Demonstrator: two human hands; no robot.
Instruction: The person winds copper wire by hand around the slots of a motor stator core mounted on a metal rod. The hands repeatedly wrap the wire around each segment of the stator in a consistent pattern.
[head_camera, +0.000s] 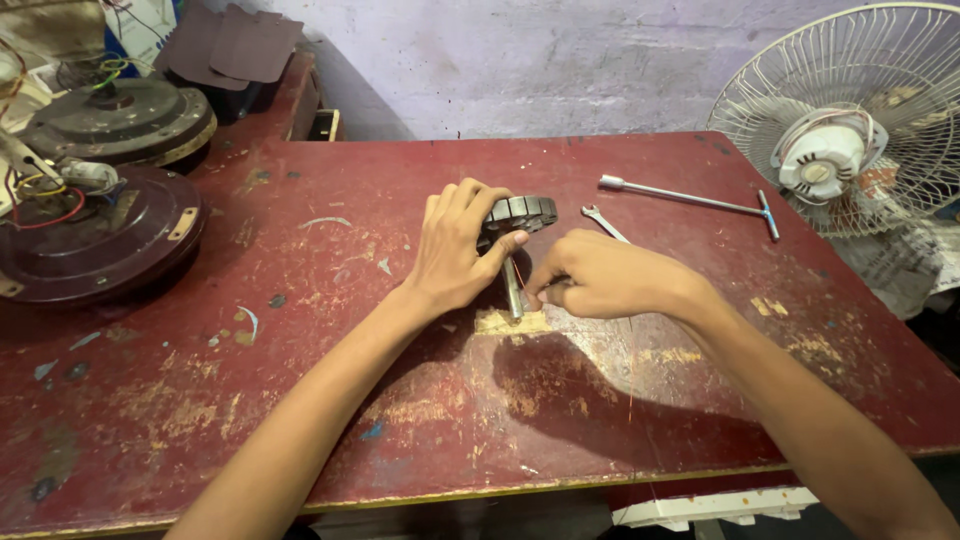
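Your left hand (455, 250) grips the fan stator (520, 212); your right hand (600, 280), at three o'clock, pinches its shaft (513, 288). Steady both before winding.

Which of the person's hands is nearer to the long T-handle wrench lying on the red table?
Right. The right hand lies just below-left of the T-handle wrench, apart from it. The left hand is farther left, gripping the stator core.
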